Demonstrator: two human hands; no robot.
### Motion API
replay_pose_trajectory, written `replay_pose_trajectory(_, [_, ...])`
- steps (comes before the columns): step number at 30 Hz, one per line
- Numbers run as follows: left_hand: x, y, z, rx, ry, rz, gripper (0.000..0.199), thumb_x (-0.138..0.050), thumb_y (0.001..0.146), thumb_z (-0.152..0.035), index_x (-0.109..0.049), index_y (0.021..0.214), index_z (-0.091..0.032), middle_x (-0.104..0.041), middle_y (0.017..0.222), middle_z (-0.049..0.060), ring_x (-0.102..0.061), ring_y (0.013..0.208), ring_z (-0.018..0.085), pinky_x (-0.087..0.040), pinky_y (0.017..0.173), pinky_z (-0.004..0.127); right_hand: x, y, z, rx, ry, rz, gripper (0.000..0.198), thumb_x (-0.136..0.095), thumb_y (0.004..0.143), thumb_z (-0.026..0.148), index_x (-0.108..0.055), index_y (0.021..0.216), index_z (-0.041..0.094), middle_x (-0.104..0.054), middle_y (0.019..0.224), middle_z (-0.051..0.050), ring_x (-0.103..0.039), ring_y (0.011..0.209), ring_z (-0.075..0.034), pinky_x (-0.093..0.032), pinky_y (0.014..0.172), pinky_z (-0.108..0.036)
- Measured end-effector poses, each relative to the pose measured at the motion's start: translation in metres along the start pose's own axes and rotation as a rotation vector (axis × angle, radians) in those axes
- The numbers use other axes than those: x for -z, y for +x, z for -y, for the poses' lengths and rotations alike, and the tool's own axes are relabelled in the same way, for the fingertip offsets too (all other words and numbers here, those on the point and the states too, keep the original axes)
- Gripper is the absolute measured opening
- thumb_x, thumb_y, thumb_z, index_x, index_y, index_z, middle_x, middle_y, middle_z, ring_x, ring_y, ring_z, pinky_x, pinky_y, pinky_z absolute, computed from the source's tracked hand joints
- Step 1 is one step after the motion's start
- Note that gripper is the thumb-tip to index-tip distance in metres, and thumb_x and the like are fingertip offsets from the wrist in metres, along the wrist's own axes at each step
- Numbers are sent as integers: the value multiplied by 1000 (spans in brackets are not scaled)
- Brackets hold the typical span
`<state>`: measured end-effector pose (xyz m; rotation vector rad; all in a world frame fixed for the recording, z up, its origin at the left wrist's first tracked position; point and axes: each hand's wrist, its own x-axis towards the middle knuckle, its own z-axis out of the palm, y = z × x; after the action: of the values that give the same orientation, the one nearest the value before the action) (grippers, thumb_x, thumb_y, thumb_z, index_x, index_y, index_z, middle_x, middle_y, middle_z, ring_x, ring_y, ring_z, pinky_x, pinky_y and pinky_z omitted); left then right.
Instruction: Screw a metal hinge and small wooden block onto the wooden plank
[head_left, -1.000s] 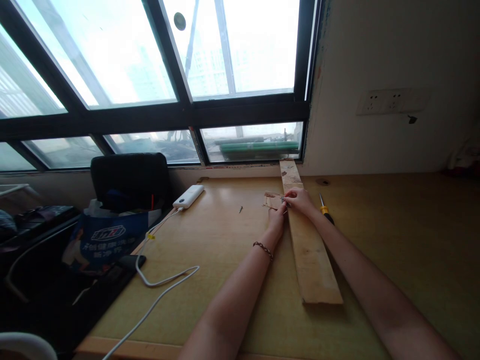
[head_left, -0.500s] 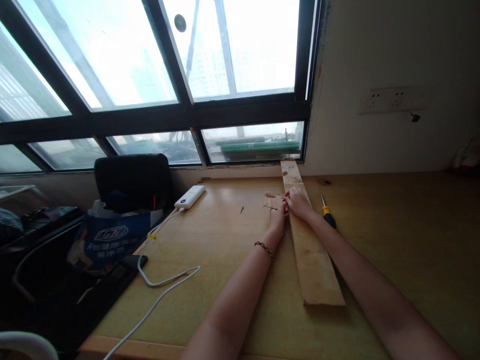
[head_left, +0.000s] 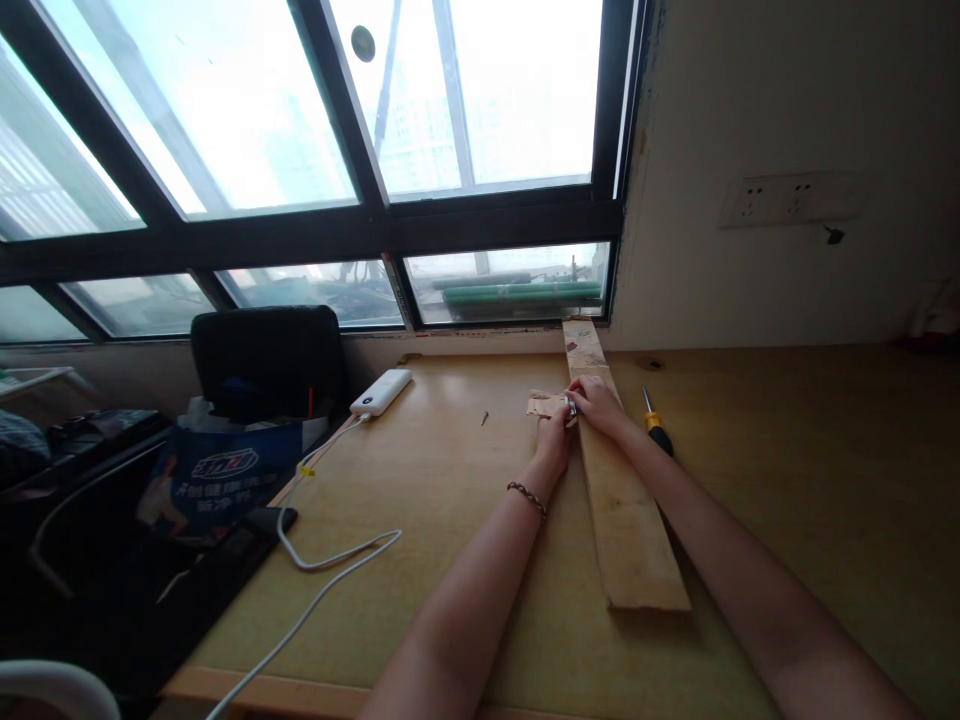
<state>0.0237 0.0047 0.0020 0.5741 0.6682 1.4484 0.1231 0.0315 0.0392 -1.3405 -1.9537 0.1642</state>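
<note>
A long wooden board (head_left: 637, 530) lies lengthwise on the table, its far end reaching the window wall. Against its left side sits a small wooden block (head_left: 540, 403). My left hand (head_left: 553, 438) is closed at the block's near edge, thumb and fingers pinching there. My right hand (head_left: 598, 405) rests over the board, fingertips closed on a small shiny metal piece (head_left: 571, 405). That piece lies between the fingertips of both hands, and its exact shape is partly hidden. A loose screw (head_left: 484, 418) lies left of the block. Right of the board is a yellow-and-black screwdriver (head_left: 656, 428).
A white power bank (head_left: 381, 394) with a white cable (head_left: 330, 570) lies at the table's left edge. Beyond that edge stand a black chair (head_left: 266, 350) and a blue bag (head_left: 225, 475). Wall sockets (head_left: 787, 198) are at the right, windows ahead.
The small block looks turned slightly, lying flatter. The shiny metal piece now shows between my fingertips. My hands have otherwise barely moved.
</note>
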Motion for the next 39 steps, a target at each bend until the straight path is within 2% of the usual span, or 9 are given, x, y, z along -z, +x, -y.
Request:
replay_pose_trajectory(10, [-2, -2, -1, -17, 33, -58, 25, -63, 63, -19, -62, 87, -13, -64, 89, 7, -61, 75, 14, -47, 66, 25, 0, 1, -1, 18, 6, 24, 11, -57, 73, 26, -63, 79, 19, -63, 83, -6, -50, 88, -20, -36, 78, -31])
replay_pose_trajectory(14, [-3, -2, -1, -49, 63, -60, 22, -61, 66, -20, -62, 87, -14, -65, 89, 7, -61, 77, 15, -48, 68, 26, 0, 4, -3, -13, 54, 24, 10, -58, 69, 23, -64, 75, 19, -63, 76, -4, -52, 80, -18, -38, 71, -29])
replay_pose_trajectory(19, [0, -1, 2, -32, 114, -77, 19, -63, 64, -21, -62, 81, -12, -65, 80, 8, -62, 76, 17, -49, 69, 28, -7, 10, -10, -97, 282, 18, 6, -60, 67, 25, -61, 70, 20, -60, 63, 0, -54, 63, -14, -40, 58, -25])
replay_pose_trajectory(25, [3, 1, 4, -32, 167, -87, 22, -61, 65, -21, -62, 85, -14, -65, 80, 7, -62, 79, 17, -50, 72, 28, -18, 14, -14, -174, 645, -43, 19, -60, 66, 35, -55, 76, 20, -63, 70, -1, -59, 66, -16, -45, 57, -26])
replay_pose_trajectory(31, [0, 0, 2, -36, 131, -113, 22, -56, 70, -26, -59, 88, -15, -65, 85, 6, -62, 73, 16, -50, 67, 28, -12, 9, -7, -221, 702, -133, 24, -58, 66, 41, -52, 74, 20, -63, 71, -2, -61, 68, -17, -48, 60, -28])
replay_pose_trajectory(33, [0, 0, -2, -52, 172, -145, 21, -54, 72, -29, -59, 87, -15, -65, 84, 7, -62, 72, 17, -50, 66, 29, -10, 8, -6, -232, 700, -137, 25, -59, 66, 42, -52, 75, 20, -63, 71, -2, -61, 68, -17, -48, 61, -29])
replay_pose_trajectory(35, [4, 3, -11, -123, 306, -220, 18, -55, 71, -30, -61, 79, -15, -65, 80, 8, -63, 75, 19, -49, 67, 29, -9, 8, -6, -242, 689, -130, 26, -59, 65, 42, -52, 75, 19, -64, 70, -2, -61, 68, -17, -48, 61, -29])
replay_pose_trajectory(37, [15, 6, -26, -236, 502, -343, 15, -57, 69, -29, -61, 67, -15, -65, 76, 10, -62, 82, 22, -47, 71, 28, -10, 8, -7, -253, 662, -130, 24, -58, 66, 41, -53, 75, 19, -65, 70, -2, -62, 68, -17, -48, 61, -29])
replay_pose_trajectory(39, [34, 8, -47, -326, 673, -458, 15, -57, 68, -29, -62, 64, -15, -66, 75, 12, -62, 85, 24, -45, 72, 28, -11, 9, -10, -261, 626, -138, 21, -57, 67, 38, -53, 75, 19, -66, 70, -2, -62, 68, -17, -48, 61, -28])
